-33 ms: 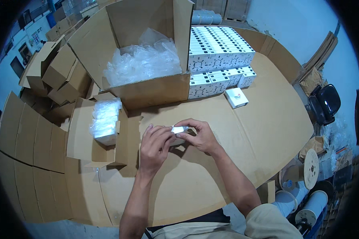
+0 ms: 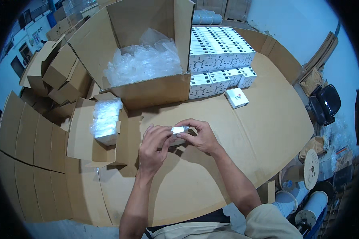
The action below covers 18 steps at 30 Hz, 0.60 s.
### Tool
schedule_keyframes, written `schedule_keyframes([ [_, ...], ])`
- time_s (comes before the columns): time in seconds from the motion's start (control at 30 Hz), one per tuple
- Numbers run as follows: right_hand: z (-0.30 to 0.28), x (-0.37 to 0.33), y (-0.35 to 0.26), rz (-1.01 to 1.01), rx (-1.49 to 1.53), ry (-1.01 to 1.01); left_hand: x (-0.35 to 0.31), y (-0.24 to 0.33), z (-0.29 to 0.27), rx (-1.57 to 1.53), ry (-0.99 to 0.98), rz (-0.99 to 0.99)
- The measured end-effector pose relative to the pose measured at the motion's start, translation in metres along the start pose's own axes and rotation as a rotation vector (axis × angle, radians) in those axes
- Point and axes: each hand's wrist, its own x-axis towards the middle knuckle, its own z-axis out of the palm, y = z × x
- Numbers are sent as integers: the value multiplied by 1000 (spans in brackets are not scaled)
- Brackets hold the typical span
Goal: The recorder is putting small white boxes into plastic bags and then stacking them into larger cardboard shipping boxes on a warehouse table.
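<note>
Between my hands, above the cardboard-covered table, is a small white box (image 2: 178,130), partly hidden by my fingers. Clear film seems to show at its right end. My left hand (image 2: 153,144) is closed over the box's left side, fingers bent and together. From the right, my right hand (image 2: 202,137) pinches the box with its thumb below and fingers above. A loose white box (image 2: 236,98) lies farther off to the right. To the left, an open carton (image 2: 80,137) holds several boxes in clear plastic wrap (image 2: 106,119).
A large open carton (image 2: 147,91) full of clear plastic bags (image 2: 145,59) stands at the back. Beside it rises a stack of patterned white boxes (image 2: 221,53). Empty cartons (image 2: 60,77) pile up at the far left. Reels (image 2: 311,169) and a black chair (image 2: 325,103) are off the table's right side.
</note>
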Motion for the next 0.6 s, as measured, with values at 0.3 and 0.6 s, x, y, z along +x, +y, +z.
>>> schedule_keyframes([
  [0.3,-1,2,3,-203,-113,37,-9,-13,8,-545,67,-441],
  [0.6,-5,3,-51,-164,-597,-220,-23,-13,4,-734,-7,-637],
])
